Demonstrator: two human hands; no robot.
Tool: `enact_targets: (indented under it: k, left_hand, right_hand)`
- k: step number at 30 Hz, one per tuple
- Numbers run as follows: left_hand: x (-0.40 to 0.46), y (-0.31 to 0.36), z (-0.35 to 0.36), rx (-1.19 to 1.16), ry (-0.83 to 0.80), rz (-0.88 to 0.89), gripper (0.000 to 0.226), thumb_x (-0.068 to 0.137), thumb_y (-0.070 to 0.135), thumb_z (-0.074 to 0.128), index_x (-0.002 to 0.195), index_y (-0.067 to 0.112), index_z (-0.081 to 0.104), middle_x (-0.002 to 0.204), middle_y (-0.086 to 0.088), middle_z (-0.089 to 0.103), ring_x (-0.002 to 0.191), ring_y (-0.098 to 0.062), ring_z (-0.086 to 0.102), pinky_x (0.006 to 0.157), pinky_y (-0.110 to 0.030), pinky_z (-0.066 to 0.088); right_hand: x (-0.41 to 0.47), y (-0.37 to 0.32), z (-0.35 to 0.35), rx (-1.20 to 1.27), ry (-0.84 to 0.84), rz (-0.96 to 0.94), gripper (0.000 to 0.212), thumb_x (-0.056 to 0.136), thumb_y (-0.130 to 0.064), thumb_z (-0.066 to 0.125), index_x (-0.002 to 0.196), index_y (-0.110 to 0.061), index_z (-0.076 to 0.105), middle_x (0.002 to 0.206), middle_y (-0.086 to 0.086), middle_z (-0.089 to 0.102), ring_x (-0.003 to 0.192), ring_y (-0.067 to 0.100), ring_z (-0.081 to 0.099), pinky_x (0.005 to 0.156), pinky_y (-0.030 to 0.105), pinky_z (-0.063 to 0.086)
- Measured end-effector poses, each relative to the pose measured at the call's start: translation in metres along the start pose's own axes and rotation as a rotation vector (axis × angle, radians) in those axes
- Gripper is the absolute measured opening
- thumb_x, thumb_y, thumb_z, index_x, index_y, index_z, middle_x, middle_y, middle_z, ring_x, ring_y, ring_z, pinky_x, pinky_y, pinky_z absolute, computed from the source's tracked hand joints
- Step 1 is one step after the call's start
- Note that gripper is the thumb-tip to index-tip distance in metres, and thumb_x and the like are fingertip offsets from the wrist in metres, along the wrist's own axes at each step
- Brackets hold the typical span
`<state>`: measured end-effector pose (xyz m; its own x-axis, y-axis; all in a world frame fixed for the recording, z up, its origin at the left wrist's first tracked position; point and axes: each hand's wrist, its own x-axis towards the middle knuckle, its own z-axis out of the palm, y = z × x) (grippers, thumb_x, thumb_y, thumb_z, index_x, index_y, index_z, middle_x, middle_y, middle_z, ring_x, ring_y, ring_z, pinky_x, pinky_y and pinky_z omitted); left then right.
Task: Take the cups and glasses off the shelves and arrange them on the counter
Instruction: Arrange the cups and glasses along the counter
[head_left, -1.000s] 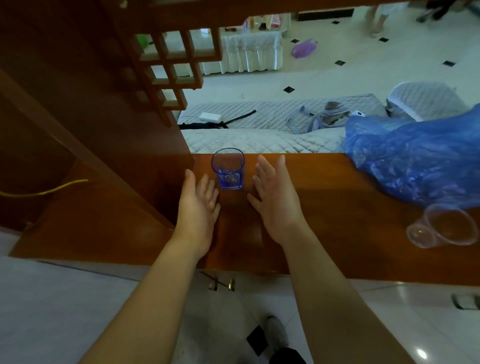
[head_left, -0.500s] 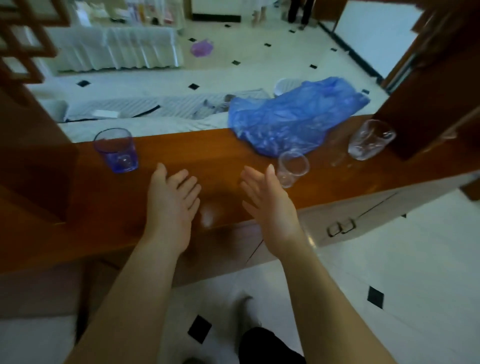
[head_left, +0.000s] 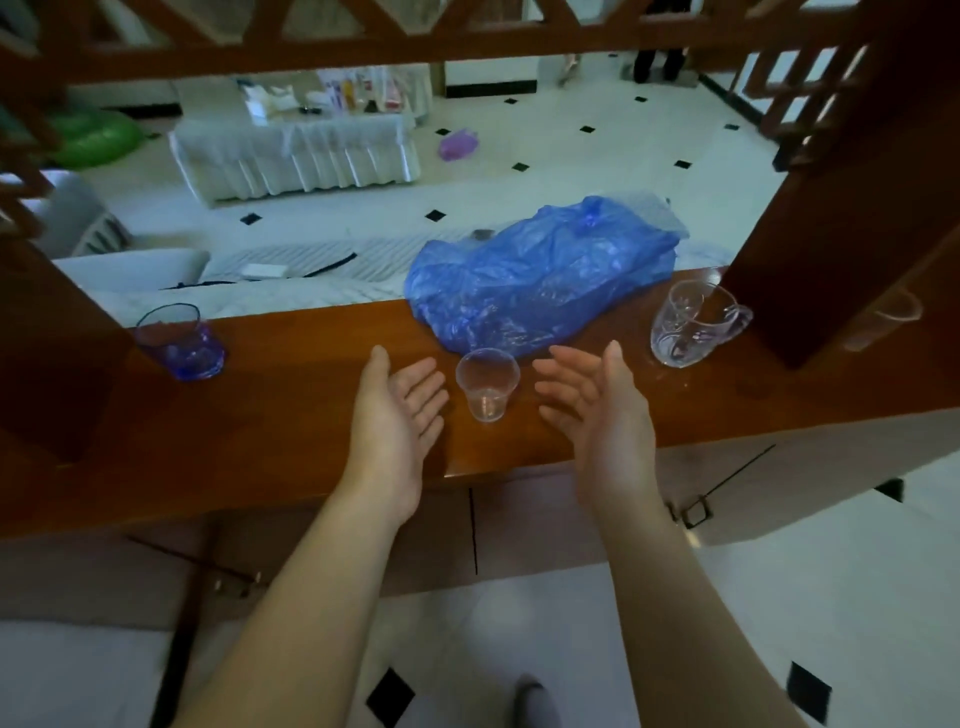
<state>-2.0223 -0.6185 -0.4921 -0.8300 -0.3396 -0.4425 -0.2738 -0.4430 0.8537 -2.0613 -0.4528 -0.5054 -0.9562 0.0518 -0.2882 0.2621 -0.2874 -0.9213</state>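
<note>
Beside the clear cup (head_left: 487, 391), both hands have arrived, fingers loose.

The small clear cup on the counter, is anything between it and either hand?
Nothing visible. The small clear cup stands upright on the counter, with the open left hand and open right hand on either side. The blue plastic bag lies behind it.

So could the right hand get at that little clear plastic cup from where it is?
Probably yes: the right hand is open just beside the clear plastic cup, with bare counter between them and nothing blocking.
</note>
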Motion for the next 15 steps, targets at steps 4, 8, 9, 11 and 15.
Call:
enact_targets:
  k: [4, 8, 9, 11, 15]
  left_hand:
    - [0.003, -0.017, 0.017, -0.008, 0.105, 0.025, 0.069, 0.103, 0.064, 0.030, 0.145, 0.017, 0.056, 0.151, -0.008, 0.058, 0.138, -0.022, 0.054, 0.122, -0.045, 0.033]
    - [0.004, -0.029, 0.022, -0.044, 0.155, 0.029, 0.070, 0.103, 0.065, 0.030, 0.147, 0.017, 0.054, 0.154, -0.008, 0.055, 0.140, -0.022, 0.051, 0.122, -0.044, 0.031]
    - [0.005, -0.031, 0.023, -0.060, 0.161, 0.033, 0.071, 0.103, 0.065, 0.029, 0.148, 0.017, 0.054, 0.154, -0.008, 0.054, 0.141, -0.022, 0.050, 0.122, -0.044, 0.030]
    - [0.007, -0.034, 0.025, -0.079, 0.150, 0.041, 0.071, 0.103, 0.065, 0.027, 0.149, 0.018, 0.053, 0.154, -0.006, 0.055, 0.142, -0.021, 0.049, 0.123, -0.044, 0.029]
    - [0.006, -0.041, 0.029, -0.093, 0.068, 0.039, 0.070, 0.102, 0.068, 0.023, 0.144, 0.023, 0.057, 0.147, 0.000, 0.063, 0.139, -0.016, 0.053, 0.123, -0.044, 0.028]
  right_hand:
    - [0.021, 0.002, -0.016, -0.071, -0.065, 0.037, 0.051, 0.109, -0.052, 0.034, 0.120, -0.023, 0.073, 0.119, -0.005, 0.077, 0.113, 0.013, 0.069, 0.099, 0.038, 0.053]
    - [0.030, 0.010, -0.016, -0.106, -0.256, 0.167, 0.057, 0.108, -0.057, 0.028, 0.144, -0.024, 0.058, 0.149, -0.005, 0.060, 0.136, 0.015, 0.055, 0.116, 0.044, 0.040]
    - [0.032, 0.012, -0.014, -0.115, -0.299, 0.192, 0.060, 0.108, -0.059, 0.027, 0.148, -0.024, 0.054, 0.153, -0.005, 0.056, 0.139, 0.015, 0.052, 0.119, 0.044, 0.037]
    - [0.033, 0.018, -0.010, -0.142, -0.356, 0.224, 0.062, 0.106, -0.062, 0.026, 0.150, -0.027, 0.052, 0.153, -0.009, 0.056, 0.139, 0.012, 0.051, 0.119, 0.043, 0.034]
    - [0.037, 0.031, -0.006, -0.143, -0.375, 0.257, 0.052, 0.106, -0.064, 0.025, 0.126, -0.038, 0.065, 0.120, -0.024, 0.067, 0.117, 0.000, 0.059, 0.112, 0.039, 0.037]
